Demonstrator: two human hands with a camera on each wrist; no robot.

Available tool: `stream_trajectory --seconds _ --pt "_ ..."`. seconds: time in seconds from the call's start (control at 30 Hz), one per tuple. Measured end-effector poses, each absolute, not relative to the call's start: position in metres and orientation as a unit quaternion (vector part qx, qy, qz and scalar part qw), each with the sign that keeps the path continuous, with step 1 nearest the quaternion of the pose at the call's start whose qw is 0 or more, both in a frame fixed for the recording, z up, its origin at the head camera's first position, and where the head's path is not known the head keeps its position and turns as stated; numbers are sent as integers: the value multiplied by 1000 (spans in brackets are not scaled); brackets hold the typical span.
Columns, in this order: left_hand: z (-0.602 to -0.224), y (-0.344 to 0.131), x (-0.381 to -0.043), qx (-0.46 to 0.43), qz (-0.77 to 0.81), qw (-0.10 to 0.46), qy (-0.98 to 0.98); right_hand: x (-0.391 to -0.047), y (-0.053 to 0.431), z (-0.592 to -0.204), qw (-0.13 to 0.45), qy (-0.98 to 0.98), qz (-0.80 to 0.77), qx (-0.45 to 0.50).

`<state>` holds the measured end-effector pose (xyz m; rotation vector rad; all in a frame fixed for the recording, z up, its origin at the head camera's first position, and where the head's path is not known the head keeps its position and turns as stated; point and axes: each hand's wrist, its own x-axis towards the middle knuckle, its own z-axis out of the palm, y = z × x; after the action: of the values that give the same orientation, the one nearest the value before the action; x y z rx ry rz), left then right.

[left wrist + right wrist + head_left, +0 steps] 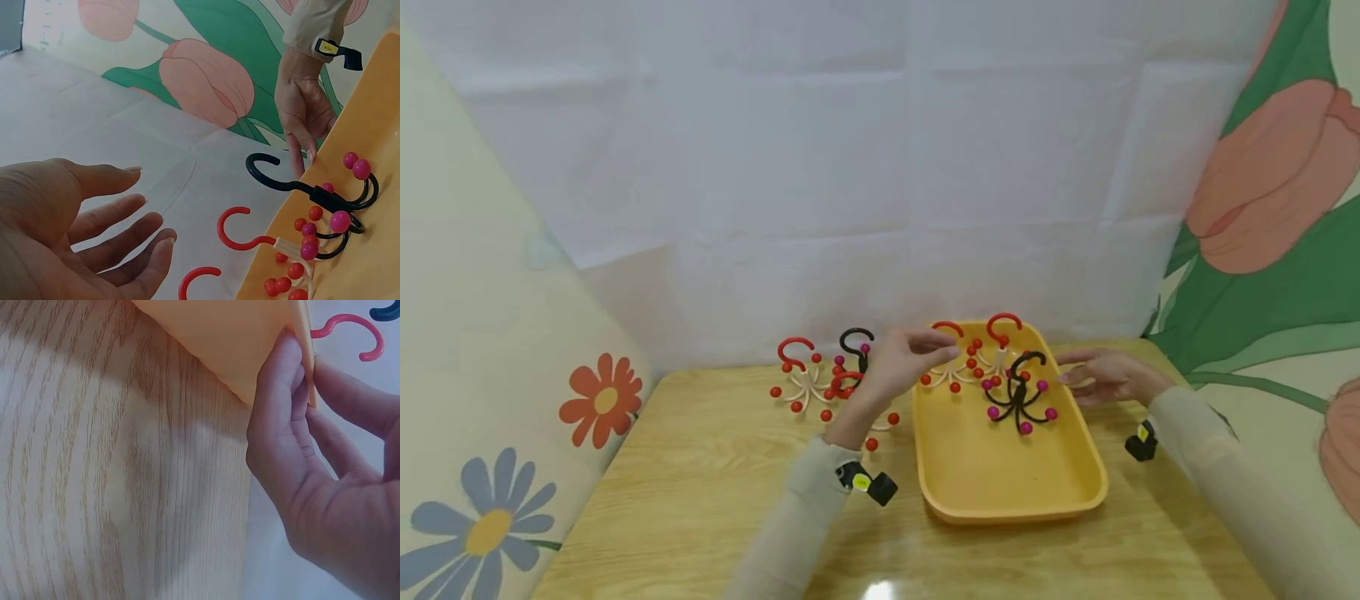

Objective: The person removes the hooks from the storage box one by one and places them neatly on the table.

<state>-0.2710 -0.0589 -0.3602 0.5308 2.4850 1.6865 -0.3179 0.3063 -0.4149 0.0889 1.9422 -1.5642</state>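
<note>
My left hand (910, 362) is over the left rim of a yellow plastic tub (985, 487), its fingers loosely bent with nothing between them, as the left wrist view also shows. At the tub's right rim, my right hand (1108, 379) holds the edge, thumb on one side and fingers on the other in the right wrist view. Inside the tub lie a black spider-shaped hook hanger (1019, 396) with magenta ball tips and two cream hangers with red hooks and red balls, one at the back (1001, 358) and one partly behind my left fingers (951, 372).
Left of the tub, on the wooden table (715, 467), are a cream red-hooked hanger (807, 383), a black hanger (862, 360), and another red-hooked one (848, 377) partly hidden by my left wrist. White sheeting (775, 208) covers the wall behind; flower-painted walls flank it.
</note>
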Motion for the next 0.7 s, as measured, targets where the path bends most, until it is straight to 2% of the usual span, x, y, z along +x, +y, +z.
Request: stream_trajectory --seconds 0.33,0.7 --pt "-368 -34 -282 185 570 83 796 -318 304 -414 322 735 -596 27" --pt "-381 -7 -297 166 585 92 788 -319 304 -417 311 740 -595 43"
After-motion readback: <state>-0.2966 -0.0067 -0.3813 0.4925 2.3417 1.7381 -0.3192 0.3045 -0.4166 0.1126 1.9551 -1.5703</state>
